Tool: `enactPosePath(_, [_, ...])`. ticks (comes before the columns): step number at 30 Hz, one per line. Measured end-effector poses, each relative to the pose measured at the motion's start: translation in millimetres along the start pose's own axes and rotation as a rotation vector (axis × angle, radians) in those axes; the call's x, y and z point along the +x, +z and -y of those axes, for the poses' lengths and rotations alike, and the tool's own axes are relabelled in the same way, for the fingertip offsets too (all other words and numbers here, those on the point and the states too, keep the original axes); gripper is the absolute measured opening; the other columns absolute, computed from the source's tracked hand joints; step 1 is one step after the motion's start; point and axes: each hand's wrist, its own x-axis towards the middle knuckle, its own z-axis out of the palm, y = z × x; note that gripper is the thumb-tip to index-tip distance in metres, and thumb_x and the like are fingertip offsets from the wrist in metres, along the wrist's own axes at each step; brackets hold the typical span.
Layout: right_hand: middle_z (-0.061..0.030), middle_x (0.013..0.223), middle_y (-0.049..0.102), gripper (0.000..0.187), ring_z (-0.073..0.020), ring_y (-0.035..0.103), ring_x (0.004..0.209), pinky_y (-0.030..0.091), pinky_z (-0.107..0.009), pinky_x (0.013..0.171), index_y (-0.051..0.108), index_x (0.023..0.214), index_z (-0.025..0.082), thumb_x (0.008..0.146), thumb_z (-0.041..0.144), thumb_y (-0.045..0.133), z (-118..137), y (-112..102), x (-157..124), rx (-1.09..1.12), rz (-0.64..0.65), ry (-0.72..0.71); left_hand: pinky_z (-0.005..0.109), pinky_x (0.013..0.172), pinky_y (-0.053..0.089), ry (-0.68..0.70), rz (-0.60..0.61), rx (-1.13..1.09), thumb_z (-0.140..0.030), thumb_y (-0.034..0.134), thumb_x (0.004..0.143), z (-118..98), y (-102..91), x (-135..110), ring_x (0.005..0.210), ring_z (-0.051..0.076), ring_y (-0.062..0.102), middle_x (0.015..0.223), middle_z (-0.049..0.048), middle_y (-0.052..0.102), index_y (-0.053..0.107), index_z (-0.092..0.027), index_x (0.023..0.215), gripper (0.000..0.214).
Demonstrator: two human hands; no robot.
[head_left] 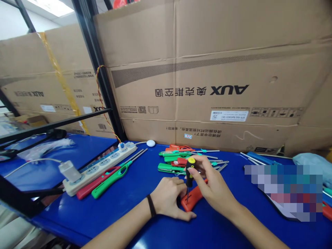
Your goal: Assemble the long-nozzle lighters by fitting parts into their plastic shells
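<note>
Right, closest in, the person's right hand point(214, 183) pinches a slim screwdriver with a black-and-yellow handle point(190, 173) between thumb and fingertips, its thin steel shaft pointing straight down. The tip meets a slot in a curved orange-red plastic casing point(191, 200) lying on the glossy blue tabletop point(85, 221). The left hand point(168, 197), a black wristband point(151, 205) at its wrist, is curled closed around the casing's near end, steadying it.

At 12 o'clock, just beyond the fingers, lies a heap of red and green long-nosed plastic lighters point(175, 159). At 10 o'clock, a white multi-socket power strip point(100, 169) sits beside two more long lighters, one red point(95, 183), one green point(111, 180). At 3 o'clock, a pixelated patch point(285, 192) hides whatever lies there.

Farthest off, large brown cardboard boxes point(229, 90) stand upside down, printed "AUX" and "奥克斯空调", with a white barcode label point(229, 115) too small to read fully.
</note>
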Motion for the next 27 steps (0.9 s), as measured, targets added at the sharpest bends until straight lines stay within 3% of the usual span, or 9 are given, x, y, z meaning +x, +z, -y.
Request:
enactPosePath(7, [-0.0038, 0.104, 0.061, 0.022, -0.0181, 0.062, 0.089, 0.049, -0.032, 0.080, 0.042, 0.115, 0.028, 0.096, 0.038, 0.043, -0.7, 3.4, -6.6, 0.098, 0.052, 0.019, 0.026, 0.054, 0.038, -0.003, -0.002, 0.014, -0.063, 0.069, 0.063, 0.6, 1.9, -1.4, 0.062, 0.019, 0.059, 0.068, 0.0021, 0.062, 0.056, -0.018, 0.064, 0.047])
enactPosePath(10, [-0.0026, 0.098, 0.057, 0.021, -0.0172, 0.058, 0.088, 0.046, -0.033, 0.083, 0.043, 0.110, 0.027, 0.099, 0.041, 0.032, 5.1, 14.0, -6.6, 0.296, 0.079, 0.066, 0.026, 0.053, 0.039, -0.006, 0.005, 0.043, -0.062, 0.069, 0.064, -0.2, 2.9, -0.6, 0.062, 0.019, 0.059, 0.068, 0.0034, 0.062, 0.060, -0.018, 0.064, 0.045])
enactPosePath(13, [0.0019, 0.082, 0.052, 0.025, -0.0150, 0.052, 0.070, 0.047, -0.029, 0.067, 0.040, 0.098, 0.028, 0.098, 0.050, 0.027, 7.9, 28.6, -2.8, 0.614, 0.063, 0.122, 0.026, 0.049, 0.037, -0.014, 0.026, 0.055, -0.060, 0.070, 0.063, 0.0, 3.6, 0.4, 0.057, 0.018, 0.058, 0.060, 0.0021, 0.060, 0.060, -0.018, 0.059, 0.043])
enactPosePath(16, [0.0049, 0.077, 0.047, 0.027, -0.0128, 0.047, 0.062, 0.044, -0.026, 0.059, 0.035, 0.095, 0.029, 0.095, 0.056, 0.035, 7.1, 36.6, 1.6, 0.761, 0.053, 0.138, 0.026, 0.050, 0.039, -0.014, 0.026, 0.033, -0.056, 0.071, 0.062, 1.7, 3.7, 0.3, 0.057, 0.018, 0.059, 0.061, 0.0014, 0.061, 0.061, -0.018, 0.062, 0.040])
enactPosePath(19, [0.0032, 0.078, 0.048, 0.028, -0.0141, 0.051, 0.067, 0.047, -0.029, 0.066, 0.038, 0.091, 0.028, 0.093, 0.056, 0.040, 6.1, 35.2, 2.0, 0.751, 0.039, 0.123, 0.026, 0.050, 0.039, -0.014, -0.005, 0.038, -0.055, 0.071, 0.061, 3.5, 3.5, -0.2, 0.060, 0.020, 0.060, 0.065, 0.0023, 0.063, 0.060, -0.018, 0.063, 0.039])
enactPosePath(23, [0.0001, 0.076, 0.050, 0.034, -0.0166, 0.051, 0.064, 0.048, -0.031, 0.064, 0.045, 0.088, 0.027, 0.095, 0.057, 0.029, 8.2, 28.5, -1.0, 0.763, 0.067, 0.192, 0.025, 0.050, 0.037, -0.008, -0.016, 0.021, -0.054, 0.072, 0.060, 4.5, 3.4, -0.1, 0.057, 0.018, 0.060, 0.060, 0.0000, 0.059, 0.053, -0.019, 0.058, 0.040])
enactPosePath(27, [0.0000, 0.076, 0.048, 0.038, -0.0155, 0.048, 0.061, 0.048, -0.030, 0.062, 0.049, 0.091, 0.025, 0.095, 0.056, 0.029, 10.6, 13.8, 2.3, 0.849, -0.092, 0.210, 0.024, 0.049, 0.034, 0.031, -0.001, -0.018, -0.058, 0.071, 0.060, 5.4, 0.8, -0.7, 0.057, 0.015, 0.057, 0.061, -0.0021, 0.058, 0.050, -0.020, 0.063, 0.044])
